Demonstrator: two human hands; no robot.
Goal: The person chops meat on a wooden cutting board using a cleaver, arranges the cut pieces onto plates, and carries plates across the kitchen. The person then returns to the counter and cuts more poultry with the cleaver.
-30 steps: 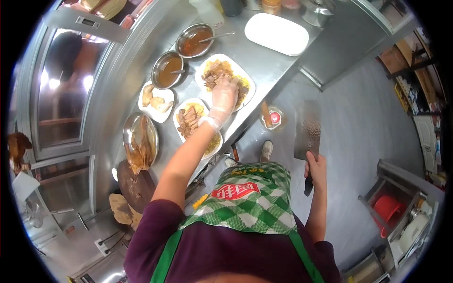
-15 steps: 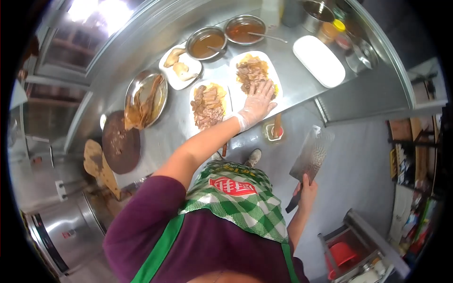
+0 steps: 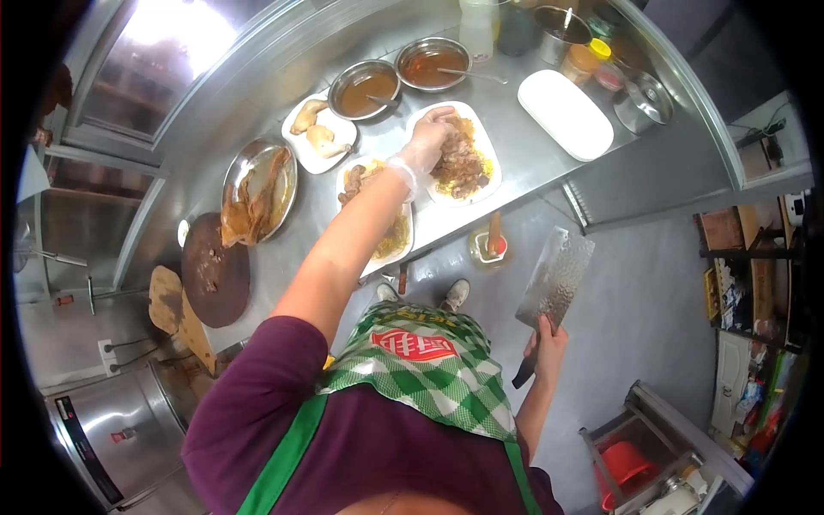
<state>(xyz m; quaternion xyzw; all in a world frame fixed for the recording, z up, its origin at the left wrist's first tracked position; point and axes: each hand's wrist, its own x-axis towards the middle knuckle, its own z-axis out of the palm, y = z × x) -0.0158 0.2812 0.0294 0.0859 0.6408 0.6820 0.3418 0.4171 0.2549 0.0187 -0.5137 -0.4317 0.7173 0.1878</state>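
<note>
My left hand (image 3: pixel 423 144), in a clear plastic glove, is at the left side of the right-hand white plate (image 3: pixel 418 190). Its fingers curl over the edge of the chopped meat (image 3: pixel 463 163), which lies on a yellowish shredded bed. Under my left forearm sits a second white plate (image 3: pixel 403 247) with meat and yellow shreds, partly hidden by the arm. Low on the right, away from the counter, my right hand (image 3: pixel 547 343) grips a cleaver (image 3: pixel 556 279) by its dark handle, blade pointing up and away.
On the steel counter are a brown sauce bowl (image 3: pixel 365 90), a reddish sauce bowl (image 3: pixel 429 64), a plate of poultry pieces (image 3: pixel 330 159), an oval metal dish (image 3: pixel 292 193) with roast poultry, a round chopping block (image 3: pixel 219 292), stacked white plates (image 3: pixel 566 116) and jars (image 3: pixel 579 62).
My left hand has gone from lying flat on the meat to the plate's left side, fingers now curled. The cleaver stays in my right hand. The view has shifted slightly.
</note>
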